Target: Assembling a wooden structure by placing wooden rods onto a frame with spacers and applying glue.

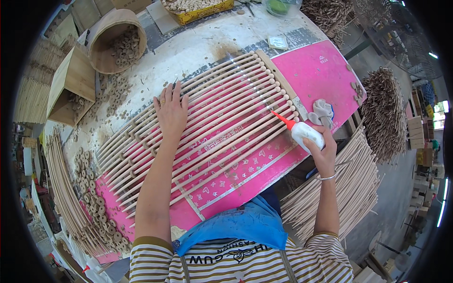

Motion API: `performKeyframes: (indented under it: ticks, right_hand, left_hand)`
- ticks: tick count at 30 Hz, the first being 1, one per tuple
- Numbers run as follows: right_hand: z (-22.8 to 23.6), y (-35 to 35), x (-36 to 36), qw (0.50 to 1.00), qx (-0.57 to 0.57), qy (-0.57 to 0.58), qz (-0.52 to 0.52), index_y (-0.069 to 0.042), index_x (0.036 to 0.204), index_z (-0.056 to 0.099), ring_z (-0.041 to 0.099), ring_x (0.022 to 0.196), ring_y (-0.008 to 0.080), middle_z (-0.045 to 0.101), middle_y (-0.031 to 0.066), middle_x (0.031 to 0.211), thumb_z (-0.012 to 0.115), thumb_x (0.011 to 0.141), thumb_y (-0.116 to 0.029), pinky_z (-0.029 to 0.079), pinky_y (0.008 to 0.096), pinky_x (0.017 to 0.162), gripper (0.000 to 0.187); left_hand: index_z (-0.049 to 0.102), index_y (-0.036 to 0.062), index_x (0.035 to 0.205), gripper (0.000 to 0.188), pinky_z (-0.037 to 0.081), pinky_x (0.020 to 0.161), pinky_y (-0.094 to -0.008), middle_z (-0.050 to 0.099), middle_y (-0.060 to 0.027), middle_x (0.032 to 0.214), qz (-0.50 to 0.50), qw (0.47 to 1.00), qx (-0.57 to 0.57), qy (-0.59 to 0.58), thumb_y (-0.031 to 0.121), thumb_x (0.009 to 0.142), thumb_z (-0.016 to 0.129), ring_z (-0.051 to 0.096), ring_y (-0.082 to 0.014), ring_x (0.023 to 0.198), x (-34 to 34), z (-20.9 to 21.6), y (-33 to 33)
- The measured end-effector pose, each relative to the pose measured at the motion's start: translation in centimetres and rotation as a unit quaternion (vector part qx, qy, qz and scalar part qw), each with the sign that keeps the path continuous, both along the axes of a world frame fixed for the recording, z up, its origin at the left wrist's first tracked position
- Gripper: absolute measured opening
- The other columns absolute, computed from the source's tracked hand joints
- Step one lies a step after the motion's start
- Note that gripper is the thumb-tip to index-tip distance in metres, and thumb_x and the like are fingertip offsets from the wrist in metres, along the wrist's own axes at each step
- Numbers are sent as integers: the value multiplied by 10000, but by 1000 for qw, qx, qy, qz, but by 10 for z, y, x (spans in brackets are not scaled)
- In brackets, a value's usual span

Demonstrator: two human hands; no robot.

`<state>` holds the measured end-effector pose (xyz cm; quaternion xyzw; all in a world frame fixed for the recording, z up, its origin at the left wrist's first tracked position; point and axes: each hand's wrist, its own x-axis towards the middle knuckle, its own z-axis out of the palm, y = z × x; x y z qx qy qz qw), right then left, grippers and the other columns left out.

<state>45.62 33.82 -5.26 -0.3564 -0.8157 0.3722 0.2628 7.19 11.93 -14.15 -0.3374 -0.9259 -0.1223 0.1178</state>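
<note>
A row of pale wooden rods (212,120) with round knobs at their right ends lies side by side across the pink sheet. My left hand (171,106) rests with fingers spread on the rods at the far side of the row. In my right hand (324,153) is a white squeeze bottle (307,137), tilted, its red nozzle (282,119) pointing at the rods near the knobs. White dabs (255,88) run in a line across the rods. Small wooden rings (133,128) sit among the rods left of my left hand.
Loose wooden rings (101,207) lie at the left, beside bundled sticks (71,198). A round wooden tub (106,45) and a wooden box (68,89) lie tipped at the far left. A grey cloth (323,111) is beside the bottle. More sticks (339,188) stand at the right.
</note>
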Motion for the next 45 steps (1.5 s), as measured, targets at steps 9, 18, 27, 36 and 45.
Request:
performKeyframes:
  ticks: [9, 18, 27, 36, 45]
  right_hand:
    - [-4, -4, 4, 1000, 7, -19, 4, -21, 1100, 649, 648, 840, 156, 701, 77, 923, 836, 821, -205, 510, 301, 773, 383]
    - [-1, -8, 17, 1000, -12, -9, -14, -20, 1108, 638, 640, 828, 150, 692, 81, 920, 841, 821, -208, 509, 298, 758, 398]
    - [-7, -13, 22, 1000, -4, -14, -9, -15, 1108, 647, 638, 842, 155, 684, 79, 926, 844, 818, -196, 506, 302, 772, 395]
    - [2, -22, 37, 999, -16, -13, -33, -13, 1112, 641, 629, 832, 146, 673, 71, 916, 840, 825, -182, 500, 293, 756, 389]
    - [-2, -24, 41, 999, 1, -31, -35, -15, 1103, 641, 628, 829, 147, 677, 70, 921, 841, 821, -185, 497, 291, 758, 385]
  left_hand:
    - [464, 190, 1549, 527, 216, 1257, -577, 499, -107, 1551, 5, 1000, -7, -2, 392, 1064, 489, 411, -294, 1474, 0, 1, 0]
    - [459, 186, 1554, 531, 198, 1265, -561, 489, -96, 1561, 8, 1000, -18, -10, 403, 1070, 469, 400, -284, 1479, 0, 1, 1]
    - [458, 186, 1555, 530, 213, 1259, -559, 487, -92, 1563, 7, 1000, -24, -5, 402, 1072, 468, 402, -278, 1476, 0, 2, 1]
    - [455, 186, 1556, 533, 211, 1257, -569, 494, -95, 1554, 3, 1000, -19, -4, 410, 1073, 469, 401, -278, 1475, -1, 1, 0]
    - [452, 190, 1557, 530, 212, 1256, -571, 487, -98, 1558, 2, 1000, -23, -3, 413, 1076, 462, 401, -279, 1475, -1, 2, 0]
